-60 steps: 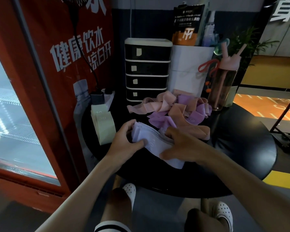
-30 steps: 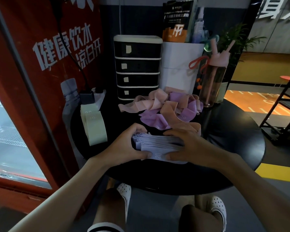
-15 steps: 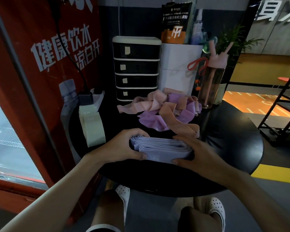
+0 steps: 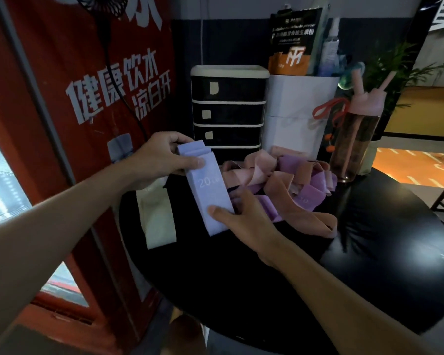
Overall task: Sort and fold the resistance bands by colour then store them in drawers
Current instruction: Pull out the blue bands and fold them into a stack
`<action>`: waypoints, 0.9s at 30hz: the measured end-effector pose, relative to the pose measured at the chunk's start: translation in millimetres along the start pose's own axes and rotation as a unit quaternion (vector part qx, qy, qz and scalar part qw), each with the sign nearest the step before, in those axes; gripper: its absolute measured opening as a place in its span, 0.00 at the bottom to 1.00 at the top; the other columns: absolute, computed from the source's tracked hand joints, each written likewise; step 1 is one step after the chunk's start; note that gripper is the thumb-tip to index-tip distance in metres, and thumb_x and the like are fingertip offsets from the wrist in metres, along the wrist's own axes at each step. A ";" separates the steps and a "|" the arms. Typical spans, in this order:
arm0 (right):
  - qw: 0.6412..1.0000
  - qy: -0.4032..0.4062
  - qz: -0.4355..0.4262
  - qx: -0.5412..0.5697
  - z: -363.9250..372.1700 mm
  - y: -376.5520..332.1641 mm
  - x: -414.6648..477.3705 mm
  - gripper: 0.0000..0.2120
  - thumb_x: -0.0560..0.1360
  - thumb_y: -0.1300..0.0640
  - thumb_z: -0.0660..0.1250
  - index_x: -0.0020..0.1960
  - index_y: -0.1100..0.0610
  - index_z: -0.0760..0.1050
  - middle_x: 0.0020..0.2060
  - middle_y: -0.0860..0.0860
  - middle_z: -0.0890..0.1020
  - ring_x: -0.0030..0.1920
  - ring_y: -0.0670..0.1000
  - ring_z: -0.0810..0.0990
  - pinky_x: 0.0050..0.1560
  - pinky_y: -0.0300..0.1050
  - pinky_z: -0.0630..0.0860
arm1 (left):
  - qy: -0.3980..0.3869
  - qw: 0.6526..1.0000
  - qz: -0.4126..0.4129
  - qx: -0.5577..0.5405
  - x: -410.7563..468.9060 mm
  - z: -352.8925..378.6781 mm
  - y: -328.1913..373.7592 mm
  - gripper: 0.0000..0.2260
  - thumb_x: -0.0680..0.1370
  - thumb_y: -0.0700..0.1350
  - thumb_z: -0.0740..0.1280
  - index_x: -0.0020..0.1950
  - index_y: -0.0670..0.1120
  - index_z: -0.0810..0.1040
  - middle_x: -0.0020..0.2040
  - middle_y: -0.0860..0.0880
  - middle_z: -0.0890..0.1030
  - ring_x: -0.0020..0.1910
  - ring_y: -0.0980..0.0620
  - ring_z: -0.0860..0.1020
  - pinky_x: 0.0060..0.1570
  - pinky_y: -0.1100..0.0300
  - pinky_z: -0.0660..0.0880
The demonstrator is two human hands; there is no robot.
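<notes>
Folded lilac bands (image 4: 207,193) now lifted clear of the worktop (image 4: 369,252), where both hands were squaring them a moment ago. Your left hand (image 4: 159,160) pinches the top end, your right hand (image 4: 246,221) the bottom, each grip closed on the stack. Drawers (image 4: 228,108) stand just behind, all closed; storing looks next.

Big white characters 健康饮水 凉白开 stand on the glossy red cabinet panel (image 4: 57,73) at ten o'clock. Near the centre, the folded lavender resistance band stack (image 4: 209,194) shows a white "20" followed by small blurred letters. At one o'clock, the black-and-orange foil pouch (image 4: 294,42) bears a white angular logo; its small print is too blurred to read.
</notes>
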State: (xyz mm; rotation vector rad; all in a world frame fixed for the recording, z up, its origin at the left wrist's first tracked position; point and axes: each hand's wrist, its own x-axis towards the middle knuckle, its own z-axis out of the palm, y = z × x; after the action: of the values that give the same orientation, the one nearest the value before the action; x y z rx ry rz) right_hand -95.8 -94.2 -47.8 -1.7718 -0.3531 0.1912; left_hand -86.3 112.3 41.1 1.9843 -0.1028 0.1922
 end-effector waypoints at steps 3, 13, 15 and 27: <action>1.000 0.008 0.003 -0.009 23.9 6.0 27.9 0.25 0.66 0.46 0.78 0.56 0.51 0.71 0.49 0.47 0.83 0.49 0.48 0.84 0.54 0.55 0.81 | -0.026 0.999 -0.038 0.028 19.6 -22.5 -11.1 0.22 0.70 0.40 0.76 0.63 0.41 0.77 0.54 0.43 0.83 0.45 0.54 0.85 0.42 0.61 0.82; 0.970 -0.003 -0.030 -0.241 50.5 33.4 61.6 0.29 0.67 0.28 0.61 0.58 0.47 0.72 0.56 0.45 0.80 0.61 0.50 0.75 0.67 0.56 0.65 | -0.085 0.986 -0.078 0.122 65.9 -38.1 -58.7 0.18 0.71 0.40 0.78 0.58 0.44 0.77 0.51 0.43 0.83 0.42 0.55 0.83 0.36 0.66 0.78; 0.962 -0.006 -0.067 -0.266 45.3 38.7 57.0 0.31 0.69 0.29 0.60 0.64 0.47 0.70 0.61 0.46 0.76 0.65 0.49 0.71 0.68 0.55 0.65 | -0.097 0.981 -0.071 0.149 71.4 -37.4 -65.1 0.18 0.71 0.40 0.78 0.58 0.44 0.77 0.52 0.41 0.83 0.43 0.53 0.82 0.37 0.66 0.78; 0.940 -0.027 -0.159 -0.302 40.4 41.9 48.9 0.29 0.73 0.44 0.70 0.71 0.42 0.66 0.66 0.40 0.74 0.65 0.47 0.70 0.67 0.49 0.65 | -0.094 0.911 0.059 0.396 68.1 -38.1 -58.4 0.20 0.74 0.51 0.75 0.63 0.48 0.76 0.59 0.53 0.76 0.59 0.54 0.74 0.59 0.57 0.74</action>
State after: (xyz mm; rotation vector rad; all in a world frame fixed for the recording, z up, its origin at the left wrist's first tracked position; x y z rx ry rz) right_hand -57.0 -48.8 -94.8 -2.2782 -0.7966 -0.1170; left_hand -13.4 172.0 16.3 2.8125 -0.3082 0.1268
